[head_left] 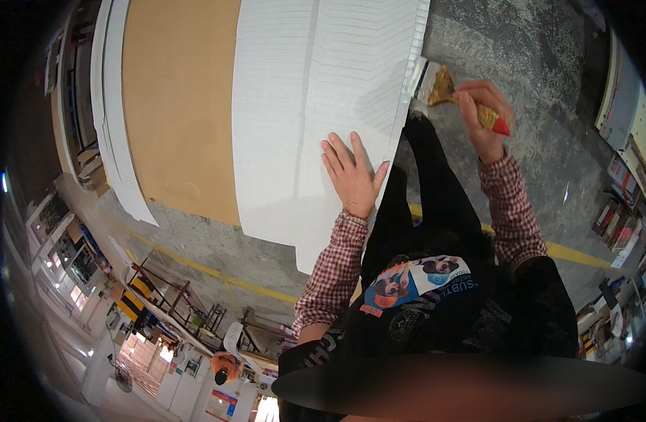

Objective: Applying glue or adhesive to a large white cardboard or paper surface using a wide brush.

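Item: white ribbed panel (316,105), lying on tan board (178,105). Your left hand (352,176) rests flat, fingers spread, pinning it. Your right hand (484,116) clasps paintbrush (453,91) at panel's edge. Painted extent: cannot tell.

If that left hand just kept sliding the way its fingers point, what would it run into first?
Nothing but more of the white panel. The left hand lies flat on it, fingers pointing up the sheet, and that stretch looks bare to the picture's top edge. The brush in the right hand sits off to the side.
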The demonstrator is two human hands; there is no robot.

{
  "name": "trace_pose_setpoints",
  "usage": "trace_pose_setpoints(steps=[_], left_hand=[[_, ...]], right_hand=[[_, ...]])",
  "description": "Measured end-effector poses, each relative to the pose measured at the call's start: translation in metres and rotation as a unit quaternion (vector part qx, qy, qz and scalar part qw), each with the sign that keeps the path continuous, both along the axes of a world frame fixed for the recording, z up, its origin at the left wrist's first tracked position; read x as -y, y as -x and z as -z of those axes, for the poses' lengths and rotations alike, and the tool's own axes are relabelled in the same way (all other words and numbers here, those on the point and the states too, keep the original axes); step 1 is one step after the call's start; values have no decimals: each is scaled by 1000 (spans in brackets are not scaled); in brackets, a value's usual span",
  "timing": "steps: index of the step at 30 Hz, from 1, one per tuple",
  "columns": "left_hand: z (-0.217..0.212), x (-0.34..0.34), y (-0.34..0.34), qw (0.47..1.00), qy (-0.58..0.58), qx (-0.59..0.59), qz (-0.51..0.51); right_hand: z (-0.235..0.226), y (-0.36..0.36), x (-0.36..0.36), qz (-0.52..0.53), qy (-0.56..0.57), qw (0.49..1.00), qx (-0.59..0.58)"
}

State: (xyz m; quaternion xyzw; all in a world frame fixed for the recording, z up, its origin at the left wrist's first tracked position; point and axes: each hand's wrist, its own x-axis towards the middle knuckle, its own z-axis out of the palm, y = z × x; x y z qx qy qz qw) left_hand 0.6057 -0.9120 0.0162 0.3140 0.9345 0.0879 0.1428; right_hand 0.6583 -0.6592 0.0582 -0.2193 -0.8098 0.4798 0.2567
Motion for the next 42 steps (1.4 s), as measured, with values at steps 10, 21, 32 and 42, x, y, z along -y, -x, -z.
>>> trace_pose_setpoints(steps=[10, 21, 32, 42], left_hand=[[2, 10, 14, 993, -62, -73, 73], [7, 13, 16, 989, -57, -100, 89], [-5, 78, -55, 999, -44, -28, -11], [-1, 83, -41, 991, -83, -80, 68]], right_hand=[[-15, -54, 72, -77, 90, 993, 27], [-10, -52, 89, -45, 0, 999, -19], [-9, -54, 93, -11, -16, 1000, -22], [-22, -110, 161, -43, 27, 999, 11]])
